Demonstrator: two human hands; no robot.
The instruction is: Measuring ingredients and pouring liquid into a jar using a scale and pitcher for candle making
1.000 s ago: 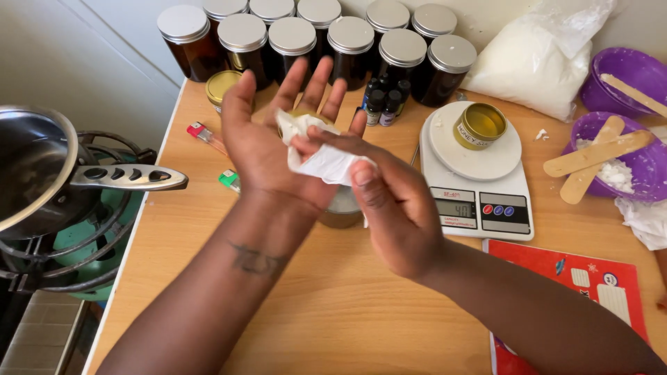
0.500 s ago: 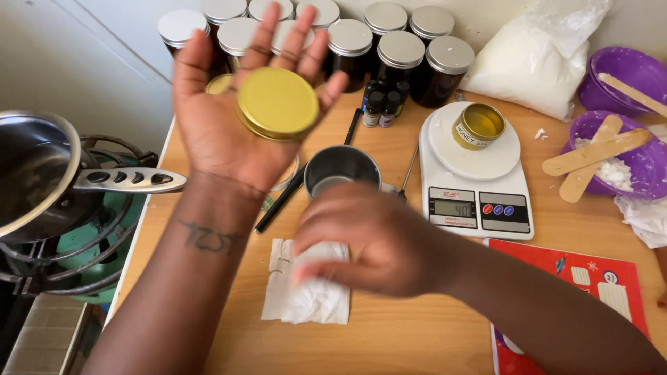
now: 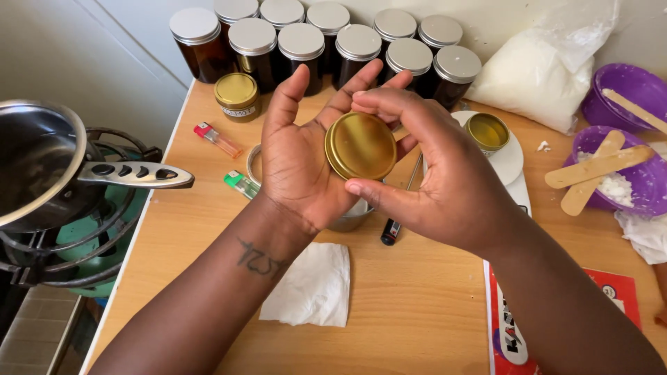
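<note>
Your left hand [image 3: 299, 163] lies palm-up, fingers spread, carrying the gold lid [image 3: 360, 146] flat; your right hand [image 3: 431, 173] pinches its rim from 3 o'clock, thumb under, so it can't slide. Below, the tissue [image 3: 313, 285] lies at 6 o'clock on the table [image 3: 389, 305]. Jars [image 3: 300, 48] crowd 12 o'clock, pan handle [image 3: 135, 176] juts in at 9.

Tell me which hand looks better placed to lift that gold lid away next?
Probably the right hand. Its fingers and thumb already curl around the edge of the gold lid, while the left hand lies open and flat beneath it, palm up, acting only as a support rather than a grip.
</note>
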